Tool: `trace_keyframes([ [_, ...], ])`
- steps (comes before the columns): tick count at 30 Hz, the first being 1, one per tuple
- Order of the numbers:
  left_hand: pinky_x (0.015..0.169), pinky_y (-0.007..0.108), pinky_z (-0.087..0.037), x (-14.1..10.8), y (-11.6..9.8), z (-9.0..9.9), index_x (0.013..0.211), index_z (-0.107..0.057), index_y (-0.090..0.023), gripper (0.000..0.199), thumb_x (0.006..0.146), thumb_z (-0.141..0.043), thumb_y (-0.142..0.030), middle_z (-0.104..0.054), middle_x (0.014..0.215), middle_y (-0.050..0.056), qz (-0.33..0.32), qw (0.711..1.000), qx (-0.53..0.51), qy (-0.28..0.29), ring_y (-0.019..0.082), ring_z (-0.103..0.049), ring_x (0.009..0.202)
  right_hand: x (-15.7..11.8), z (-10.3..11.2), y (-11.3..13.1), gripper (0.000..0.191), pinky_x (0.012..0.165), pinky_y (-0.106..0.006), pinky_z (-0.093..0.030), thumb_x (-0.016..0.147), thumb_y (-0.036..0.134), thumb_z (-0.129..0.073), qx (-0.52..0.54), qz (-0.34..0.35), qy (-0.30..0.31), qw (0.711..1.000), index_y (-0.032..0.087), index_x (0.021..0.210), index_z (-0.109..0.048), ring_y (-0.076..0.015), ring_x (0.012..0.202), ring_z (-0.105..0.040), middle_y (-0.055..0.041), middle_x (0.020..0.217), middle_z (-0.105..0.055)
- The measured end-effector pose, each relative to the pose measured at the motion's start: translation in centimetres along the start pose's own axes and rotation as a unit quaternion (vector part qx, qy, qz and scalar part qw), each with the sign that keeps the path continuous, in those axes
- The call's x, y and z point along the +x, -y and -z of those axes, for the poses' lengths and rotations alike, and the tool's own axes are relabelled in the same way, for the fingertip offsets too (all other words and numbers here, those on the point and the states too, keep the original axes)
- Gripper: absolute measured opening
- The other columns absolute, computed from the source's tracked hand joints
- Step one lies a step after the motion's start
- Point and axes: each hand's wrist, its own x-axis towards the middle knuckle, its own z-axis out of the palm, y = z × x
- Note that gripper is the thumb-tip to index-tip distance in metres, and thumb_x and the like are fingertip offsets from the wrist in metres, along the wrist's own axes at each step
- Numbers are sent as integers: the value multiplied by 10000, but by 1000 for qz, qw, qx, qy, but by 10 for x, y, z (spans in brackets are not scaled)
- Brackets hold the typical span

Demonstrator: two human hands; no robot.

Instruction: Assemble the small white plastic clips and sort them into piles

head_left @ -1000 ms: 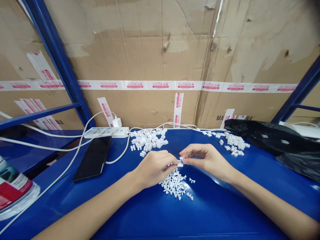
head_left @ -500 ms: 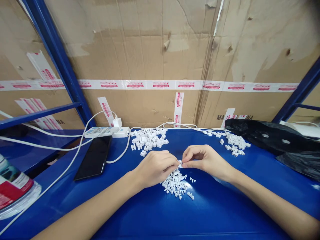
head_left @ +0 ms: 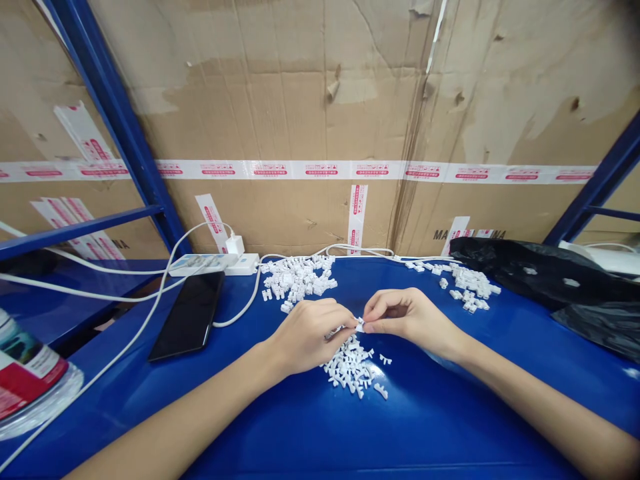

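My left hand (head_left: 310, 337) and my right hand (head_left: 405, 317) meet above the blue shelf top, their fingertips pinching a tiny white plastic part (head_left: 360, 325) between them. Its exact shape is hidden by my fingers. Just below my hands lies a heap of similar white plastic parts (head_left: 351, 368), with a few loose pieces (head_left: 381, 391) at its right side. My left hand partly covers the heap's upper edge.
Two more heaps of white parts (head_left: 297, 279) (head_left: 467, 285) lie farther back. A black phone (head_left: 187, 315), a white power strip (head_left: 200, 265) and cables sit at the back left. A black plastic bag (head_left: 530, 280) lies at right, against a taped cardboard wall (head_left: 320, 120).
My right hand has moved slightly left, closer to my left hand, and their fingertips now close together around the small white part. The heap below looks unchanged.
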Motion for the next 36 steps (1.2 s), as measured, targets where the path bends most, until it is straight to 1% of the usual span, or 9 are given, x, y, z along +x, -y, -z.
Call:
trace_keyframes([
  [9,658,261,-554,0,-1,0,920,-684,-146,68,914,-618,-127,-755,871,33,-2,1000,-10,-18,143,-686,756,2,0,0,256,743,-299,-553,640,377,-904,32,-25,-5,999,181,715,-757,-151,776,-666,-31,855,-707],
  [12,672,265,-558,0,-1,1,920,-683,-148,68,913,-619,-125,-756,872,32,-1,1000,-13,-16,145,-690,766,2,0,0,257,745,-298,-550,631,372,-908,36,-31,-4,999,180,714,-759,-153,779,-667,-31,847,-714],
  [19,662,262,-555,0,-1,1,924,-686,-155,69,917,-620,-140,-761,879,37,6,1000,-17,-23,146,-694,760,2,-1,2,269,736,-309,-554,624,396,-907,28,-34,1,999,185,709,-764,-157,752,-668,-31,823,-721],
  [25,633,245,-541,0,-1,-1,934,-692,-153,77,913,-623,-127,-758,874,33,8,999,-22,-34,138,-684,739,2,0,2,262,745,-308,-544,659,397,-890,20,-33,6,999,180,733,-763,-157,766,-661,-34,840,-714],
  [29,613,229,-522,0,-2,-1,953,-695,-151,86,920,-621,-123,-755,878,31,11,999,-22,-36,128,-673,733,1,-2,2,264,733,-301,-533,691,409,-872,10,-18,6,1000,180,758,-758,-149,770,-643,-28,853,-682],
  [32,605,226,-506,0,-3,0,965,-695,-155,77,927,-629,-143,-742,864,29,29,999,-18,-28,118,-654,700,0,-3,3,266,729,-306,-544,720,424,-853,-8,-1,3,1000,186,789,-756,-155,790,-647,-35,906,-667],
  [36,587,228,-480,0,-4,1,991,-692,-166,77,928,-650,-180,-715,827,8,56,998,-13,-26,101,-613,629,-1,-3,4,235,773,-328,-558,796,418,-802,-54,49,8,997,193,838,-749,-169,841,-655,-56,981,-671],
])
